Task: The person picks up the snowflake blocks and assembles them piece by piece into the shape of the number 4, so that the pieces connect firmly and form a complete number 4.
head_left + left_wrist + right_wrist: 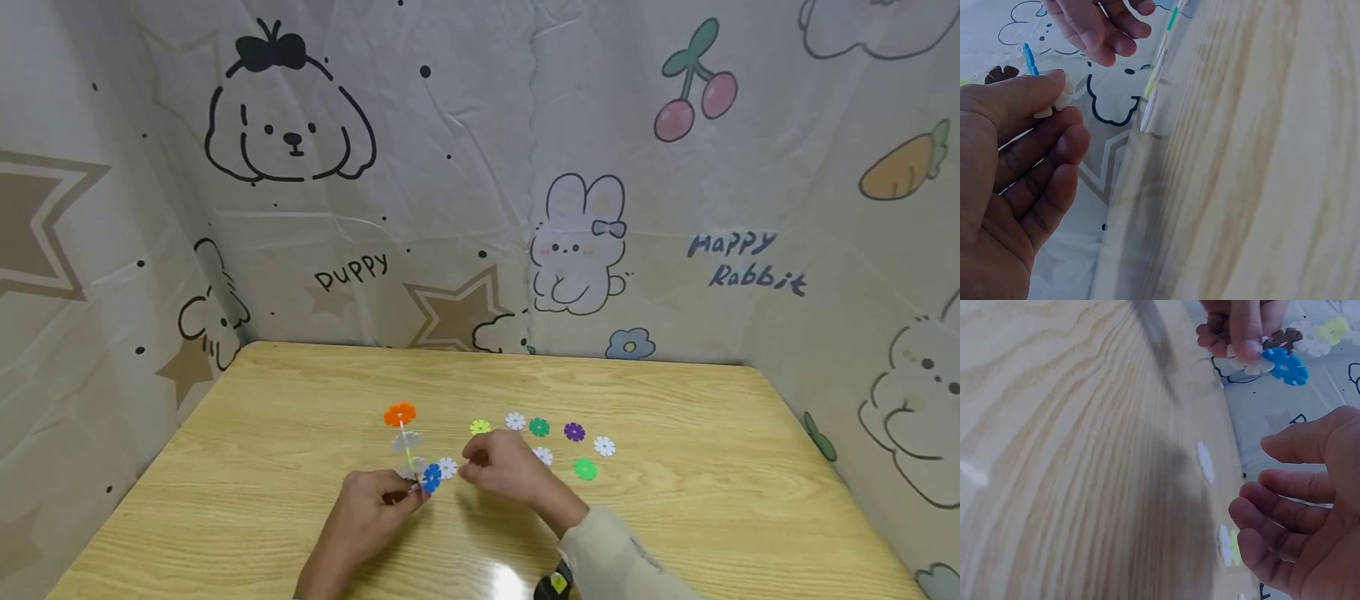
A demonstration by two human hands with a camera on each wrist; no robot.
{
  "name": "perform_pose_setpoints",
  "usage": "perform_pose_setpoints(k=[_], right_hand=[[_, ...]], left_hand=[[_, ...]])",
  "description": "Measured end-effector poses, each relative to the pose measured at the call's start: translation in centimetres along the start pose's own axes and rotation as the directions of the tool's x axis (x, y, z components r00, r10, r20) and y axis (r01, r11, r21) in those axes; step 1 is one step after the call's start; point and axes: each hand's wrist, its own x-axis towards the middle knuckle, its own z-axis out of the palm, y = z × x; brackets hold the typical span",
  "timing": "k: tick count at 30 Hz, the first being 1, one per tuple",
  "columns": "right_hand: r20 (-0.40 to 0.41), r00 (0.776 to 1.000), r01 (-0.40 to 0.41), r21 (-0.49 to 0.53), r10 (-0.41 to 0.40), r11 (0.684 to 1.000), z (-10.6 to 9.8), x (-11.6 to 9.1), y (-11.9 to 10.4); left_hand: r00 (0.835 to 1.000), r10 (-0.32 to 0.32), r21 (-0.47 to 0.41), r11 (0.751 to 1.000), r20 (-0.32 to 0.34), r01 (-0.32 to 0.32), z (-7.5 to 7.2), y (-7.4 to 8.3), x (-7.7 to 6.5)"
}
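Your left grip point(371, 515) pinches, between thumb and finger, the near end of a chain of notched, flower-shaped plastic discs point(407, 441), orange at its twelve o'clock tip. Your right grip point(508, 468), at the chain's three o'clock, is loosely parted and holds nothing. Risk: sideways force on that end-only pinch could lever a joint apart; your knuckles could displace the loose white plastic disc point(544, 456) at their two o'clock.

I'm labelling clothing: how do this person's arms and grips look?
The right arm has a cream sleeve with a grey marking; the left arm shows no sleeve. Left grip and right grip wear no gloves. A yellow-patched black item shows by the sleeve; whether it's worn is unclear.
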Motion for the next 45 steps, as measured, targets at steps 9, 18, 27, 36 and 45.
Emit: perform_pose_setpoints(k=[9,18,27,36,45], right_hand=[[-0.015,1.000,0.018,-0.181,-0.021,0.983,1.4,1.6,0.0],[0.000,0.999,-0.042,-0.320,0.044,0.946,2.2,2.9,-0.2],[0.040,0.990,-0.106,-0.397,0.133,0.912,2.8,3.8,-0.5],[0.046,0.981,-0.154,-0.404,0.188,0.901,2.2,4.2,-0.4],[0.057,0.987,-0.128,-0.282,0.150,0.951,1.9,3.3,-0.2]], left_hand=[[0.999,-0.044,-0.010,0.999,-0.018,0.043,-0.4,-0.1,-0.3],[0.999,-0.050,-0.008,0.999,-0.019,0.050,-0.6,-0.3,-0.5],[0.997,-0.070,-0.015,0.997,-0.014,0.070,-0.7,-0.2,-0.7],[0.998,-0.040,-0.034,0.999,-0.043,0.039,-0.3,-0.2,-0.3],[0.996,-0.092,-0.014,0.996,-0.003,0.092,-0.2,-0.1,-0.3]])
